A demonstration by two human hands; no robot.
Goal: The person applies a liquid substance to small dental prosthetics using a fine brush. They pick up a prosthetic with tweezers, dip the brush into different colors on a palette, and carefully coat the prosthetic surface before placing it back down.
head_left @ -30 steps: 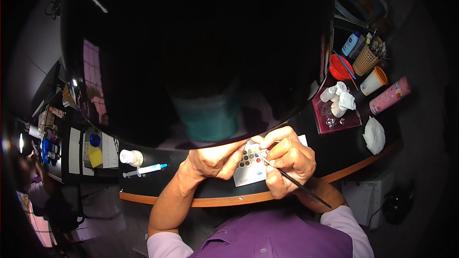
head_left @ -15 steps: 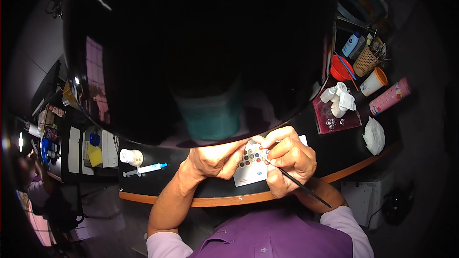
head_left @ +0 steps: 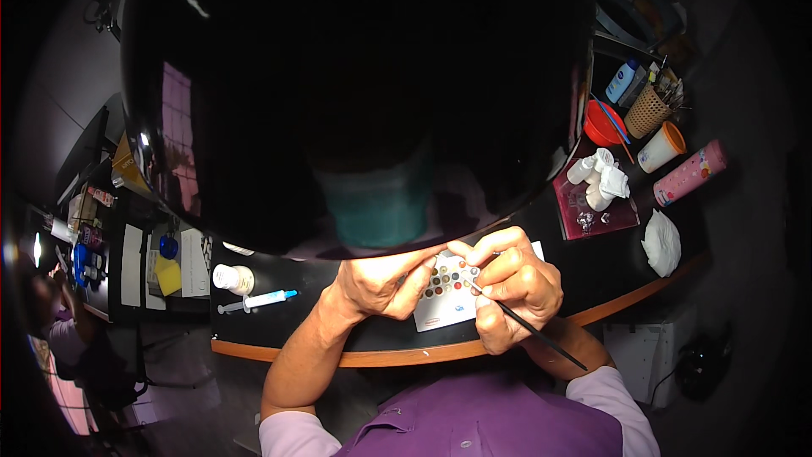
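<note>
So the slim black stick (head_left: 541, 336) was pinched in the right hand (head_left: 518, 283), slanting back down-right from the dotted white card (head_left: 436, 316) between both hands, while whatever the curled left hand (head_left: 381, 283) gripped honestly couldn't be told.

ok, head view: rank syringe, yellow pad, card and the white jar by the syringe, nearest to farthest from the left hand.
From the left hand:
1. Card: just to its right.
2. Syringe: to its left, blue tip toward the hand.
3. White jar: left, mostly past the syringe's tip.
4. Yellow pad: farthest left.
</note>
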